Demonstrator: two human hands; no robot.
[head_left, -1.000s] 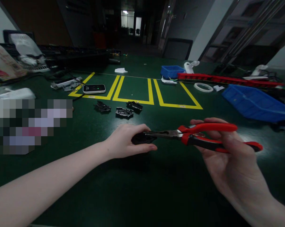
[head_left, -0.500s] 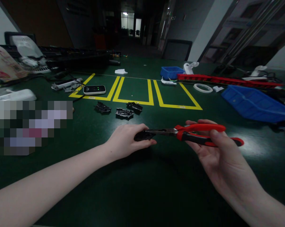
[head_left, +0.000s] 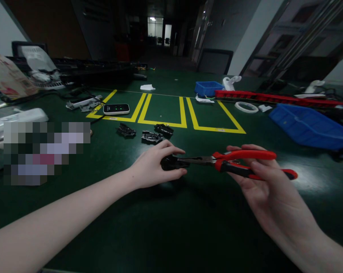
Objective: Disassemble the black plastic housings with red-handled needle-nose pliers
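Observation:
A small black plastic part (head_left: 171, 163) is gripped between the thumb and fingers of my left hand (head_left: 153, 163), above the green table. My right hand (head_left: 265, 182) is wrapped round the red and black handles of long-nose pliers (head_left: 231, 157). Their jaws point left and reach the right end of the black part; whether they bite on it I cannot tell. Just beyond my left hand lie three similar black parts: one on the left (head_left: 126, 130), one in the middle (head_left: 151, 137) and one on the right (head_left: 164, 129).
Yellow tape (head_left: 162, 124) marks bays on the green table (head_left: 171, 235). A white-edged black device (head_left: 116, 109) with green lights lies in the left bay. Rightward are a tape roll (head_left: 246, 107), a large blue bin (head_left: 310, 127), a small blue bin (head_left: 208, 89) and a long red strip (head_left: 276, 98).
The fingers of my left hand have lifted and spread slightly, so more of the black part shows. The plier handles look a little wider apart. The whole view has shifted slightly.

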